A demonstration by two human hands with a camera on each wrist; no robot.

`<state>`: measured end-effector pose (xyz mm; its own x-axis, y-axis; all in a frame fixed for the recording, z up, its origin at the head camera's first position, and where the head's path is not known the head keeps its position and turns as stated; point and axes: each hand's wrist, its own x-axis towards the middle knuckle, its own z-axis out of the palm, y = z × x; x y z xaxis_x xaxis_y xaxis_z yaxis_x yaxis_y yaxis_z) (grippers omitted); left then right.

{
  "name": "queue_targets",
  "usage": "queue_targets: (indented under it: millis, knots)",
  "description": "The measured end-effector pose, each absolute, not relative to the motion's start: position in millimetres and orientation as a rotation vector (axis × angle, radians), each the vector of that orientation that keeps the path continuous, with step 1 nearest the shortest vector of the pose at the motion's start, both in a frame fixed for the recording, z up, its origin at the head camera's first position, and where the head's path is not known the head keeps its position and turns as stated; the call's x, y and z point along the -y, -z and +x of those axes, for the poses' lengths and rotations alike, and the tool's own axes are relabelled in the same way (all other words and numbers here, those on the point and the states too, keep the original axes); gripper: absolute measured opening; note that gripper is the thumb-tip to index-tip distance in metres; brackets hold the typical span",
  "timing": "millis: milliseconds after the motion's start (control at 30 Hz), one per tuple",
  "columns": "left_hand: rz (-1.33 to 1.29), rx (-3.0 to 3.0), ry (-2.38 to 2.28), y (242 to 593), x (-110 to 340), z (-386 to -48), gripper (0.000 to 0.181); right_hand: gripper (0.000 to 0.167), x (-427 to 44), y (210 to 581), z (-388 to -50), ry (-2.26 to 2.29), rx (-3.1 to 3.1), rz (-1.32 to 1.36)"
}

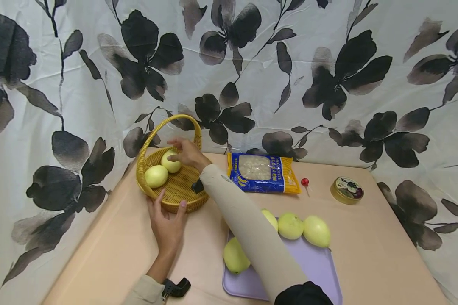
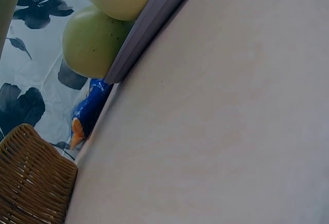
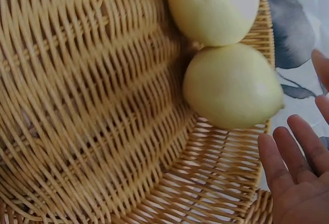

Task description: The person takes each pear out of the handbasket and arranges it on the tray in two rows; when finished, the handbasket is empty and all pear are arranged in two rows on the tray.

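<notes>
A yellow wicker basket (image 1: 179,190) with an arched handle stands at the table's back left. Inside lie two pale yellow-green, pear-like fruits, one fruit (image 1: 156,176) by the left wall and another fruit (image 1: 171,161) touching it from behind. My right hand (image 1: 188,153) hovers over the basket beside the rear fruit. In the right wrist view its fingers (image 3: 293,152) are extended and hold nothing, just off the fruit (image 3: 234,85). Against the basket's near side, my left hand (image 1: 168,228) rests with thumb and fingers spread. The left wrist view does not show that hand.
A lilac tray (image 1: 309,262) holding several yellow-green fruits (image 1: 316,231) lies front right, partly covered by my right sleeve. Behind are a blue and yellow noodle packet (image 1: 257,173), a red lollipop (image 1: 305,182) and a round tin (image 1: 347,190). Floral cloth (image 1: 275,93) hangs along the back.
</notes>
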<state>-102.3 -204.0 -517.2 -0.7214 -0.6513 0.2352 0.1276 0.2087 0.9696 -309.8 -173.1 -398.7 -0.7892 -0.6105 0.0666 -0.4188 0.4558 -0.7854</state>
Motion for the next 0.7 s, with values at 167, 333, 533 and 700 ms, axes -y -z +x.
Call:
queue_targets:
  millis: [167, 333, 533, 700]
  knots:
    - [0.496, 1.854, 1.574, 508, 199, -101, 0.070, 0.052, 174, 405, -314, 1.134, -2.481, -0.909]
    - [0.471, 1.835, 1.581, 486, 190, -93, 0.068, 0.049, 173, 407, -313, 1.123, -2.466, -0.964]
    - [0.433, 1.827, 1.581, 482, 189, -92, 0.067, 0.046, 175, 407, -310, 1.063, -2.572, -0.965]
    - [0.462, 1.846, 1.563, 504, 197, -101, 0.069, 0.048, 177, 408, -305, 0.926, -2.654, -0.911]
